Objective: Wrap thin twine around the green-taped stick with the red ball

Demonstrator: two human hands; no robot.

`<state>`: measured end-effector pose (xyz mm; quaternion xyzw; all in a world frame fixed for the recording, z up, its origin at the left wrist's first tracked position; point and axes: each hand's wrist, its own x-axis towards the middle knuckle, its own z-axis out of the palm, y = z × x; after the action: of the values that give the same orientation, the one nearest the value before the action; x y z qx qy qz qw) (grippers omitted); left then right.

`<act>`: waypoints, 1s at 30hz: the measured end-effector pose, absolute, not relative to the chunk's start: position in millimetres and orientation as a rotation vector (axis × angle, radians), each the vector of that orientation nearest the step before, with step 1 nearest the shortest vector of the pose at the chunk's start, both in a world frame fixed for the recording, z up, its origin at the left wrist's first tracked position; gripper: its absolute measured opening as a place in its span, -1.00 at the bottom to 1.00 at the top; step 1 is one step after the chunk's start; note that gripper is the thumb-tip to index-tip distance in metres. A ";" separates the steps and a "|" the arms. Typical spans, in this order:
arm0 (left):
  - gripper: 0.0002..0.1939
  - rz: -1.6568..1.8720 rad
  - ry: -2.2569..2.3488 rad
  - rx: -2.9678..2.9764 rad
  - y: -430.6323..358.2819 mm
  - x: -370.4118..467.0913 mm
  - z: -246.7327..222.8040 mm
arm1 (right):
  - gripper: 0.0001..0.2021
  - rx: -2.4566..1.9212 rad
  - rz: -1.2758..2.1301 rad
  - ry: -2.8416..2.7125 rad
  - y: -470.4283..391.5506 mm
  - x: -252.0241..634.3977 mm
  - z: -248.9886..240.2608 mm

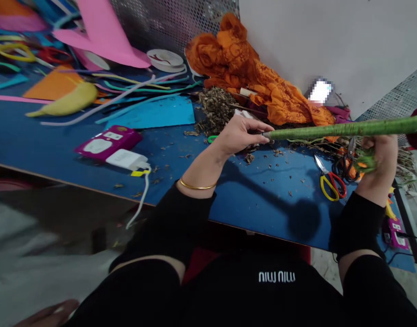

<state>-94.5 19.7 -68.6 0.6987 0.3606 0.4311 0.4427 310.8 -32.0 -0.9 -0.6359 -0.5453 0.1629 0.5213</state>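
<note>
A long green wrapped stick (pixel 331 131) stretches level above the blue table, from the middle of the view to the right edge. My left hand (pixel 240 131) pinches its thin left end between thumb and fingers. Near its right part, my right hand (pixel 380 152) is curled just below the stick, its fingers closed around a small bunch of green strip (pixel 365 162). The stick's right end meets something dark red at the frame edge. Below lie scissors with yellow and red handles (pixel 332 181), beside a dark pair (pixel 349 159).
The blue table (pixel 195 168) holds dry leaves (pixel 213 106), an orange cloth (pixel 273 91), a purple pack (pixel 109 141) with a white cable, a yellow banana-shaped object (pixel 67 100), coloured sheets and a white spool (pixel 165 59). A bright blurred device leans behind.
</note>
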 end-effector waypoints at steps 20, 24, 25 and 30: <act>-0.69 1.116 0.886 1.326 3.8 -68.4 -65.1 | -0.54 -1.122 0.458 -1.807 -52.4 124.0 -66.0; -0.67 1.125 0.869 1.307 3.9 -65.3 -70.9 | -0.59 -0.779 0.449 -1.810 -55.5 124.1 -64.1; -0.66 1.123 0.876 1.324 4.2 -63.8 -73.2 | -0.59 -0.723 0.536 -1.816 -54.8 123.4 -66.0; -0.69 1.148 1.060 1.568 5.6 -57.0 -81.8 | -0.63 -0.802 0.451 -1.931 -58.1 118.2 -71.6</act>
<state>-57.0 5.6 -81.8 0.6334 0.4283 0.4638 0.4475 118.2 -58.1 -71.6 -0.3286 -0.7917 0.1847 0.4807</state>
